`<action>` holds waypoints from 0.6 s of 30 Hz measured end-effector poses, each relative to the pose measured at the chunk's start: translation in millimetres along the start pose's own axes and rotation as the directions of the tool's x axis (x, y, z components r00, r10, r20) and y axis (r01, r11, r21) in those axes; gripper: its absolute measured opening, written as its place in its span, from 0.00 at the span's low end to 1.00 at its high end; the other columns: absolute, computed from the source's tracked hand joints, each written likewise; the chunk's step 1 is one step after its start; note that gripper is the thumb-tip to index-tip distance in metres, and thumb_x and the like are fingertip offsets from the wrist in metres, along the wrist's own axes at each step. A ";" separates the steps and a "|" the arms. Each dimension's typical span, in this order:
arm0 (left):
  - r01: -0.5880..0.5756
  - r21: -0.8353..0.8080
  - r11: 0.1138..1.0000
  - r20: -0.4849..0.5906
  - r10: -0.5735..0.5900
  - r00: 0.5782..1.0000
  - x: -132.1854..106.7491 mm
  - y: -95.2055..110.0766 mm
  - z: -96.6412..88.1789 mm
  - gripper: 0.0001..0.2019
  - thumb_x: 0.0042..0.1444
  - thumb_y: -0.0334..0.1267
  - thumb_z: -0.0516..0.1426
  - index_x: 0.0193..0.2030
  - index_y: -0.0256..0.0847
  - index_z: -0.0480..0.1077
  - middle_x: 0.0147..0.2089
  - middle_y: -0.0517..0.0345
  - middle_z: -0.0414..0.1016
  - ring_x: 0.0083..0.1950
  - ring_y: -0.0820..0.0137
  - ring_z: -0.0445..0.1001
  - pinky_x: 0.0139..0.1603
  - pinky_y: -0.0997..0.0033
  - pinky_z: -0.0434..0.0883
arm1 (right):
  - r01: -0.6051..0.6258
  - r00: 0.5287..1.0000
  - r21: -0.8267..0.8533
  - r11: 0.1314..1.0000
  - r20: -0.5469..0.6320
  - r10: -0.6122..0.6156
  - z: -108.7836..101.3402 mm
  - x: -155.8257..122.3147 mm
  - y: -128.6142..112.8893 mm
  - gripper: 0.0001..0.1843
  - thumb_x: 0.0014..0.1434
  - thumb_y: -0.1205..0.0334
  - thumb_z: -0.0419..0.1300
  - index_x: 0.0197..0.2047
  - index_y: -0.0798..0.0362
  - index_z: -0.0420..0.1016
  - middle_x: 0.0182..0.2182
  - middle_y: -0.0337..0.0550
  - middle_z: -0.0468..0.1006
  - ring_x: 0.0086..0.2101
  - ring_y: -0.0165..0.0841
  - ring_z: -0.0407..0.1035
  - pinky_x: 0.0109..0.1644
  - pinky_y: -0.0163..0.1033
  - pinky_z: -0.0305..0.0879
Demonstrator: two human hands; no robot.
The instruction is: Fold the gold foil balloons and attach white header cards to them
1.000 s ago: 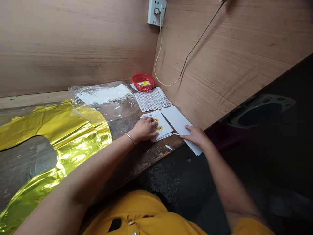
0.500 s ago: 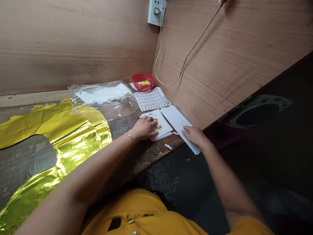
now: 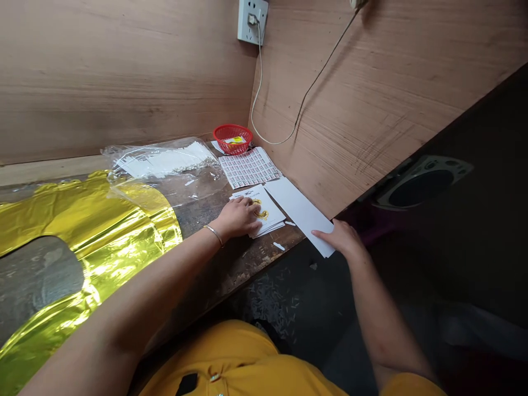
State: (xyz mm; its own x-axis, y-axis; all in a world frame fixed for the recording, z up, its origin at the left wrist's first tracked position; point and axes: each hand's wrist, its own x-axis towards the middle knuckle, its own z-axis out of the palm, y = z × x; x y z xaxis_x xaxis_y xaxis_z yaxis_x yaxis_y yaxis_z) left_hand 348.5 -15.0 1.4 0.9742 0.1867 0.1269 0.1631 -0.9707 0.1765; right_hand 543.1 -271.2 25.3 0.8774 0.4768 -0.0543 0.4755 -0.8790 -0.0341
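Bench (image 3: 247, 264): worn wooden top set in a plywood corner, socket (image 3: 252, 21) on the wall.
Cards (image 3: 272, 214): small printed stack near the front edge, just left of the white sheets.
Left hand (image 3: 238, 218): flat on the cards, fingers loose, clasping nothing.
White sheets (image 3: 297, 206): along the right wall, near end overhanging the edge.
Right hand (image 3: 343, 240): touching that near end; whether it pinches the paper cannot be told.
Behind: sticker sheet (image 3: 248, 168), red basket (image 3: 232, 138), clear bags (image 3: 165, 162).
Left: gold foil (image 3: 103, 231).
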 end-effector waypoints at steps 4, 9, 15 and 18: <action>-0.001 -0.007 1.000 -0.001 0.001 1.000 0.2 -0.6 0.3 0.24 0.58 0.52 0.55 0.57 0.43 0.69 0.59 0.45 0.69 0.58 0.53 0.67 0.59 0.55 0.64 | 0.014 0.999 0.040 0.999 0.045 -0.016 4.2 4.3 6.4 0.30 0.48 0.37 0.62 0.41 0.55 0.79 0.37 0.55 0.81 0.37 0.47 0.77 0.36 0.43 0.68; 0.007 -0.008 1.000 0.004 -0.007 1.000 -0.3 -0.3 0.9 0.24 0.59 0.53 0.54 0.58 0.43 0.69 0.60 0.44 0.68 0.59 0.51 0.66 0.59 0.53 0.63 | -0.015 0.990 0.070 0.997 -0.136 0.024 5.2 1.5 2.8 0.24 0.49 0.46 0.64 0.42 0.58 0.77 0.41 0.62 0.79 0.43 0.51 0.74 0.43 0.48 0.67; 0.036 -0.026 0.999 0.016 -0.035 0.999 -0.9 1.8 -1.6 0.24 0.58 0.52 0.56 0.58 0.43 0.69 0.60 0.44 0.68 0.61 0.50 0.66 0.61 0.49 0.62 | 0.025 0.957 0.282 0.959 -0.284 0.059 -9.1 -2.9 18.9 0.09 0.54 0.56 0.59 0.33 0.52 0.73 0.30 0.50 0.79 0.34 0.44 0.73 0.39 0.46 0.68; 0.054 -0.046 0.997 0.007 -0.053 0.999 0.3 2.2 -2.5 0.22 0.56 0.50 0.59 0.55 0.44 0.71 0.60 0.45 0.69 0.61 0.49 0.66 0.62 0.44 0.59 | 0.068 0.943 0.460 0.885 -0.320 0.094 -21.6 -15.9 26.1 0.14 0.56 0.49 0.55 0.34 0.51 0.71 0.25 0.44 0.77 0.27 0.38 0.72 0.30 0.41 0.69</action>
State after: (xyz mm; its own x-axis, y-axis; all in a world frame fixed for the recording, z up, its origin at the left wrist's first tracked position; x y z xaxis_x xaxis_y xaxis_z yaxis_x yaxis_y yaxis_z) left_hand 348.7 -16.8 4.3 0.9652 0.2373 0.1103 0.2078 -0.9512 0.2280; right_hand 543.0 -301.8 46.9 0.8921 0.3657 0.2654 0.4515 -0.7438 -0.4929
